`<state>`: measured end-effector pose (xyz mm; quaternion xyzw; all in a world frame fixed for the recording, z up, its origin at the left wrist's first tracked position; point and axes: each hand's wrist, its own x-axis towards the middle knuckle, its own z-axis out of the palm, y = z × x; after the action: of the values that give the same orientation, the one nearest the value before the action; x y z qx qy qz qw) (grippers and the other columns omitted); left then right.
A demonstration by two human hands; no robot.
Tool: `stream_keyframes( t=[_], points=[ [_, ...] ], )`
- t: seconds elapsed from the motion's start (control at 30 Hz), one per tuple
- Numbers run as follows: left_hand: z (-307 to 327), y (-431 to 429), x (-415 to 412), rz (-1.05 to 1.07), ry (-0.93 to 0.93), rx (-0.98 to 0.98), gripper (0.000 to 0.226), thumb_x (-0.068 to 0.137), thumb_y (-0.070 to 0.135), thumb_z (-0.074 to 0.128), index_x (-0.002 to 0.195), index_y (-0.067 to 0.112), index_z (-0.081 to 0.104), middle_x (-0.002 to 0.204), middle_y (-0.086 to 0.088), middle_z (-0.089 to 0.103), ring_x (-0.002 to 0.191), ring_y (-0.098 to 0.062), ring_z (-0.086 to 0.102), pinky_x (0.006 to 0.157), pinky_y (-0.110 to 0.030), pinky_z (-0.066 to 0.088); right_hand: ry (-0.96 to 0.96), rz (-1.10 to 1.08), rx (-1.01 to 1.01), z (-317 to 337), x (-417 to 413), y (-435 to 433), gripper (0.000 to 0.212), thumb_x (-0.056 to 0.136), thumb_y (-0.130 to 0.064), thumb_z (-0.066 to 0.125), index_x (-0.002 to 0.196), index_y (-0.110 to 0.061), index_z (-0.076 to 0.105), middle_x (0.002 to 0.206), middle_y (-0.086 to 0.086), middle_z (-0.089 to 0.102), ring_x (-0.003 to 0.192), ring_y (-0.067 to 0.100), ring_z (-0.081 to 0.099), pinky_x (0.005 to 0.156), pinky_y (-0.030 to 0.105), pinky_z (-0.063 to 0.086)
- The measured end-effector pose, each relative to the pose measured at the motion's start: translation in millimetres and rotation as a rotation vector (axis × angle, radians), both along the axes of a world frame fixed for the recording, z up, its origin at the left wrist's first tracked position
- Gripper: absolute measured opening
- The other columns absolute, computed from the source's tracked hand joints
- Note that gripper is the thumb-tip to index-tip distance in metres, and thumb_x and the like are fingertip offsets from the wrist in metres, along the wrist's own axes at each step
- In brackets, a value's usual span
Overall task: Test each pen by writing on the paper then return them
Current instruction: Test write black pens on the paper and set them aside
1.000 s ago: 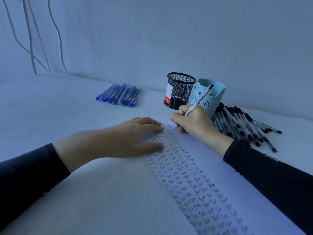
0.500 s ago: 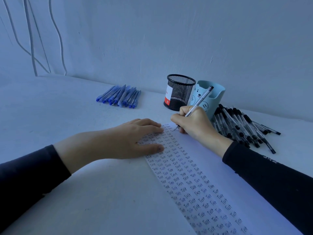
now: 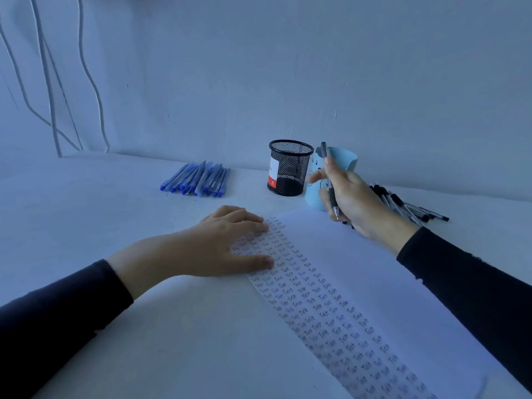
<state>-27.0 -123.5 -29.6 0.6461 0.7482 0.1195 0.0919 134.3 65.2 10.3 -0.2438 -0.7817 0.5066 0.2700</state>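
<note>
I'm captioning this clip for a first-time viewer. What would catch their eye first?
First, the paper at centre, its left strip packed with rows of handwritten "Test". The right hand holds a black pen upright above its far end, while the left hand lies flat on its left edge. Behind, blue pens lie piled at left and black pens at right.

Left hand (image 3: 227,246) lies flat, fingers straight; right hand (image 3: 352,197) raised, gripping a pen (image 3: 333,201), one finger seemingly extended.
</note>
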Motion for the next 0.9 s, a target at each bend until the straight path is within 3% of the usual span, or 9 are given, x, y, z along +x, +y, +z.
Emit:
stream_keyframes(
  t=[0.13, 0.23, 0.33, 0.47, 0.57, 0.7, 0.77, 0.8, 0.9],
  points=[
    [-2, 1, -2, -0.004, -0.019, 0.024, 0.096, 0.061, 0.096, 0.032, 0.142, 0.045, 0.038, 0.145, 0.027, 0.033, 0.137, 0.001, 0.017, 0.12, -0.034, 0.016, -0.093, -0.039, 0.078, 0, 26, -2, 0.039, 0.104, -0.048, 0.026, 0.124, -0.029, 0.053, 0.042, -0.004, 0.041, 0.04, 0.011, 0.039, 0.037, 0.015, 0.032],
    [-1, 2, -1, 0.0, 0.023, 0.022, 0.091, 0.06, 0.096, 0.028, 0.137, 0.05, 0.038, 0.143, 0.03, 0.032, 0.137, 0.001, 0.015, 0.116, -0.032, 0.006, -0.097, -0.04, 0.15, 1, 42, -9, 0.043, 0.106, -0.045, 0.022, 0.124, -0.024, 0.055, 0.039, -0.005, 0.043, 0.053, 0.021, 0.047, 0.045, 0.019, 0.039],
    [-2, 1, 0, -0.01, 0.012, 0.04, 0.082, 0.06, 0.096, 0.027, 0.13, 0.054, 0.039, 0.144, 0.031, 0.031, 0.136, 0.001, 0.013, 0.113, -0.033, 0.002, 0.04, -0.094, 0.275, 13, 59, -10, 0.038, 0.105, -0.043, 0.027, 0.116, -0.024, 0.058, 0.044, 0.002, 0.054, 0.041, 0.016, 0.046, 0.041, 0.02, 0.038],
    [3, 0, 2, -0.023, 0.078, 0.04, 0.069, 0.069, 0.088, 0.021, 0.127, 0.056, 0.042, 0.146, 0.03, 0.028, 0.14, -0.002, 0.008, 0.112, -0.035, -0.003, 0.117, -0.206, 0.465, 23, 79, 27, 0.032, 0.098, -0.046, 0.049, 0.109, -0.018, 0.058, 0.09, 0.007, 0.072, 0.062, 0.014, 0.067, 0.062, 0.023, 0.055],
    [7, 0, 4, 0.023, 0.17, 0.032, 0.032, 0.095, 0.058, 0.037, 0.126, 0.06, 0.043, 0.144, 0.029, 0.028, 0.14, -0.005, 0.009, 0.115, -0.041, -0.006, -0.068, -0.193, 0.663, 14, 87, 59, 0.009, 0.097, -0.019, 0.06, 0.103, -0.022, 0.066, 0.113, 0.001, 0.061, 0.097, 0.013, 0.064, 0.078, 0.003, 0.045],
    [5, 1, 1, 0.092, 0.169, 0.106, 0.035, 0.102, 0.033, 0.041, 0.12, 0.063, 0.043, 0.134, 0.023, 0.041, 0.131, -0.007, 0.03, 0.109, -0.034, 0.013, -0.415, -0.097, 0.827, -8, 90, 81, 0.062, 0.083, 0.018, 0.047, 0.12, -0.028, 0.064, 0.123, 0.007, 0.061, 0.09, 0.025, 0.063, 0.072, 0.028, 0.047],
    [5, 3, -2, 0.105, 0.15, 0.146, 0.03, 0.101, 0.036, 0.04, 0.124, 0.052, 0.052, 0.132, 0.02, 0.048, 0.127, -0.005, 0.04, 0.107, -0.03, 0.022, -0.505, -0.124, 0.776, -11, 91, 77, 0.078, 0.081, 0.018, 0.035, 0.133, -0.038, 0.055, 0.137, 0.006, 0.059, 0.074, 0.016, 0.061, 0.061, 0.027, 0.043],
    [5, 3, -2, 0.107, 0.139, 0.142, 0.031, 0.1, 0.044, 0.037, 0.126, 0.047, 0.055, 0.133, 0.02, 0.05, 0.127, -0.005, 0.043, 0.108, -0.03, 0.026, -0.51, -0.139, 0.784, -9, 92, 72, 0.08, 0.081, 0.016, 0.034, 0.136, -0.04, 0.052, 0.144, -0.001, 0.053, 0.081, 0.012, 0.063, 0.064, 0.023, 0.042],
    [7, 4, 2, 0.099, 0.071, 0.032, 0.082, 0.075, 0.087, 0.02, 0.137, 0.041, 0.048, 0.145, 0.021, 0.042, 0.133, -0.008, 0.04, 0.114, -0.037, 0.027, -0.295, -0.131, 0.956, -9, 92, 46, 0.06, 0.085, 0.008, 0.044, 0.131, -0.025, 0.062, 0.144, 0.002, 0.053, 0.094, -0.002, 0.057, 0.08, 0.019, 0.033]
  ],
)
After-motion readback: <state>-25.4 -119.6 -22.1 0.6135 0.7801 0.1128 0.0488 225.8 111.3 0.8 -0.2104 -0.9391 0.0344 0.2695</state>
